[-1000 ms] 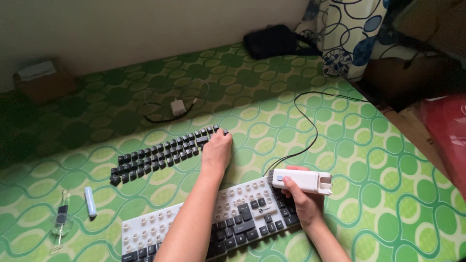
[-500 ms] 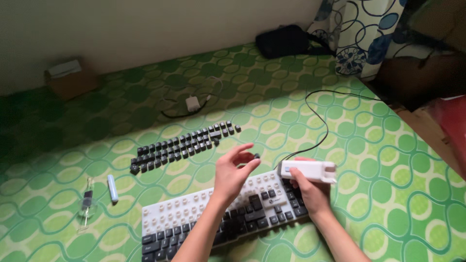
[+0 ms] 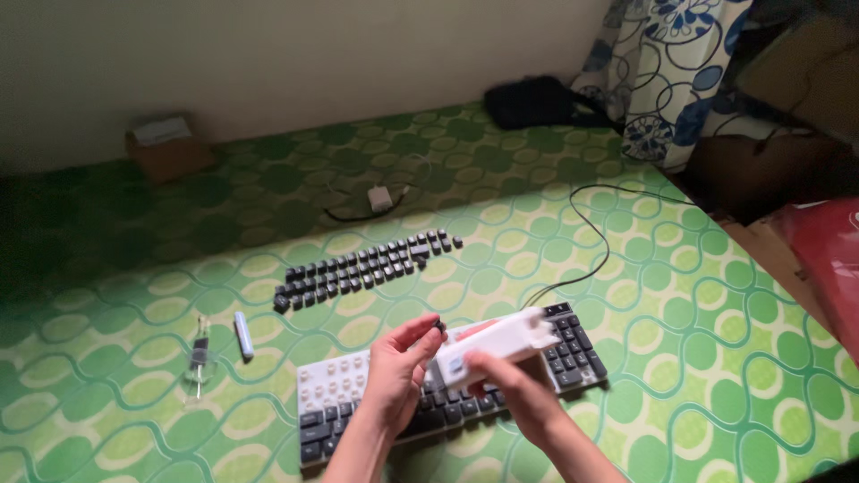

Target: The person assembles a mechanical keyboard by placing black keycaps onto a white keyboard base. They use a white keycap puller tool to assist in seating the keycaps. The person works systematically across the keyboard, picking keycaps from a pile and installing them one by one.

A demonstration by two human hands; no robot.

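Note:
My left hand [image 3: 395, 367] pinches a small dark keycap [image 3: 438, 325] between thumb and fingertips, above the keyboard [image 3: 344, 402]. My right hand [image 3: 510, 394] grips a white oblong cleaning tool [image 3: 497, 344], tilted with one end close to the keycap. The keyboard lies on the green patterned mat [image 3: 698, 358]; its left part shows bare white key stems, its right part still carries dark keys. Rows of loose dark keycaps [image 3: 367, 266] lie on the mat beyond the keyboard.
A black cable [image 3: 598, 234] runs from the keyboard to the right. A small white stick [image 3: 242, 334] and a clear puller tool [image 3: 199, 367] lie left of the keyboard. A white charger [image 3: 381, 199], a black bag [image 3: 532, 100], a cardboard box [image 3: 168, 148] and a curtain [image 3: 662, 63] stand further back.
My left hand took a keycap from the loose rows and brought it back over the keyboard. My right hand swung the white tool leftward to meet it. The view shifted.

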